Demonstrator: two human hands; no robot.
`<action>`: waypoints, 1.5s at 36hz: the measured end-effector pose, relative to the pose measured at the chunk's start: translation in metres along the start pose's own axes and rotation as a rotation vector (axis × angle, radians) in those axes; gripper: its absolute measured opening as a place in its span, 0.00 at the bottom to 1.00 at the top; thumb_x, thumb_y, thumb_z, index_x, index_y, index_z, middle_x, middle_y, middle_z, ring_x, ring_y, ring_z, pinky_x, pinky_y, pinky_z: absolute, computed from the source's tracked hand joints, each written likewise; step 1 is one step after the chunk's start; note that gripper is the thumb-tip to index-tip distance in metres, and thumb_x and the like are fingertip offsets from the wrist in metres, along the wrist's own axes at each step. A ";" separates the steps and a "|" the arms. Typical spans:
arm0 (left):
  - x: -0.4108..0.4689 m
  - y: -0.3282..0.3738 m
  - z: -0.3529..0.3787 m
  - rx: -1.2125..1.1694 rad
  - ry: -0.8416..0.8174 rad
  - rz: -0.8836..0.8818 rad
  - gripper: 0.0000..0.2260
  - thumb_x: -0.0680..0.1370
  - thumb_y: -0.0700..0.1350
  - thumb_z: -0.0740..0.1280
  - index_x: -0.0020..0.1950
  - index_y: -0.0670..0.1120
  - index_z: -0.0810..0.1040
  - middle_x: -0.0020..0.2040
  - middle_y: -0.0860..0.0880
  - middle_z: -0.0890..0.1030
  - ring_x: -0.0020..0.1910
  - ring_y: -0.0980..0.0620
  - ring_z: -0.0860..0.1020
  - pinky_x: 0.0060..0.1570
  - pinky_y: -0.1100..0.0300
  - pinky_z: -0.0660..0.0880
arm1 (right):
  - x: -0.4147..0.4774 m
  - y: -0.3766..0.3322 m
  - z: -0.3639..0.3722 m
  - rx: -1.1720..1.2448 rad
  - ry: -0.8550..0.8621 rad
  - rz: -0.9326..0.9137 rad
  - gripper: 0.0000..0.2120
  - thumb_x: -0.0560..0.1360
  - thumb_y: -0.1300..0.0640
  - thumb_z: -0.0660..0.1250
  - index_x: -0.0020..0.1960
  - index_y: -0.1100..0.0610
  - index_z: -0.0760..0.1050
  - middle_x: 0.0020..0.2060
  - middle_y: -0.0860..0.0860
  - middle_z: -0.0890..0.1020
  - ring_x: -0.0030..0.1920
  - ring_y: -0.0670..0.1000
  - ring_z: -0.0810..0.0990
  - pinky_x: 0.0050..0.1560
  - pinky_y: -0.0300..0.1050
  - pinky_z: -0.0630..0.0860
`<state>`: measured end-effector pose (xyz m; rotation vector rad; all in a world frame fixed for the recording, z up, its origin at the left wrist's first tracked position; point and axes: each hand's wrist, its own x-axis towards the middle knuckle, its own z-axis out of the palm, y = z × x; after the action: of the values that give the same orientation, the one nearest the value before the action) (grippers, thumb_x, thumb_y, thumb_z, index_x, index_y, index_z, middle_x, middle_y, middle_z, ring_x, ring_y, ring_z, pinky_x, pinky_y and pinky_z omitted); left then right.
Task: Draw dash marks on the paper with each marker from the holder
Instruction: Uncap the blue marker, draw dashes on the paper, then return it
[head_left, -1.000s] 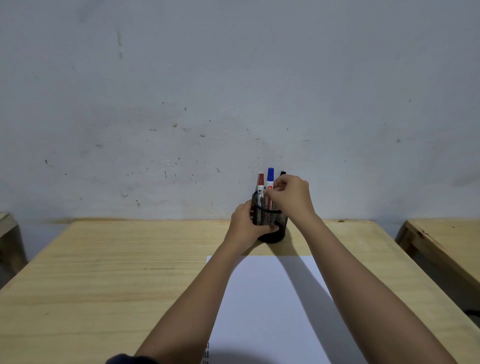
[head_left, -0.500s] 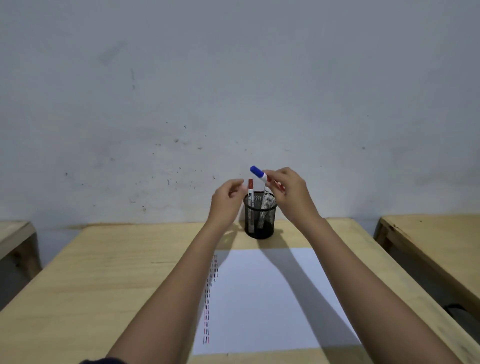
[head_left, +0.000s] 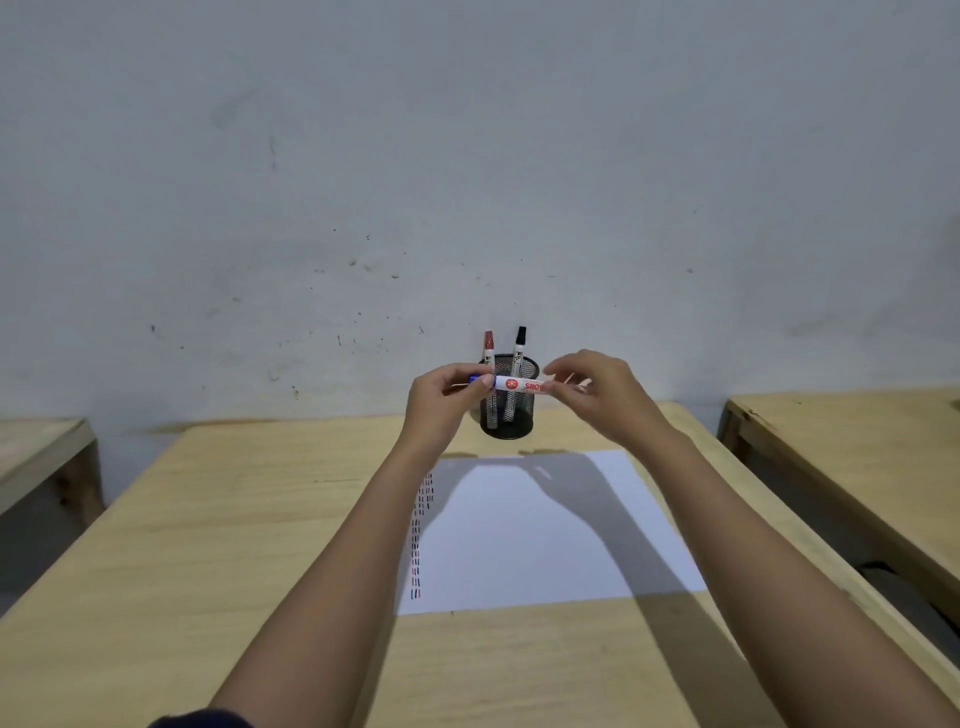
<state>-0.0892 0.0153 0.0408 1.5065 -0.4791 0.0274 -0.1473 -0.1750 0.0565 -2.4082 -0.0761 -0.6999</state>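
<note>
A blue-capped white marker lies level in the air between both hands, in front of the black mesh holder. My left hand pinches its blue cap end. My right hand grips the other end of the barrel. Two markers stay upright in the holder: a red-capped marker and a black-capped marker. The white paper lies on the wooden table below the hands, with columns of dash marks along its left edge.
A grey wall rises right behind the holder. Another wooden table stands to the right across a gap, and part of a third shows at the left.
My right hand lifted the blue marker out of the holder and turned it level. My left hand let go of the holder and took the marker's cap end. The view tilted down.
</note>
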 end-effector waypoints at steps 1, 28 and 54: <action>-0.002 0.000 -0.003 -0.027 0.008 -0.011 0.05 0.74 0.38 0.69 0.49 0.43 0.82 0.43 0.47 0.82 0.43 0.55 0.80 0.48 0.67 0.76 | -0.002 0.002 -0.003 0.076 0.008 0.036 0.05 0.72 0.54 0.70 0.48 0.52 0.80 0.40 0.47 0.80 0.42 0.48 0.78 0.43 0.34 0.73; -0.012 0.000 -0.008 0.006 0.051 -0.045 0.10 0.78 0.40 0.64 0.48 0.34 0.80 0.30 0.48 0.79 0.25 0.62 0.77 0.36 0.72 0.76 | -0.016 -0.027 0.039 1.497 0.194 0.458 0.07 0.77 0.66 0.62 0.42 0.65 0.75 0.36 0.53 0.77 0.32 0.43 0.78 0.37 0.30 0.77; -0.029 -0.065 -0.084 0.862 -0.017 -0.320 0.03 0.71 0.35 0.65 0.40 0.41 0.77 0.44 0.45 0.76 0.41 0.48 0.73 0.33 0.64 0.67 | -0.033 -0.011 0.087 1.218 0.132 0.596 0.10 0.76 0.63 0.64 0.37 0.61 0.76 0.25 0.49 0.80 0.26 0.44 0.74 0.33 0.31 0.76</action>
<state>-0.0711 0.0983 -0.0296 2.4174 -0.2308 -0.0345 -0.1371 -0.1121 -0.0122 -1.1143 0.2090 -0.3388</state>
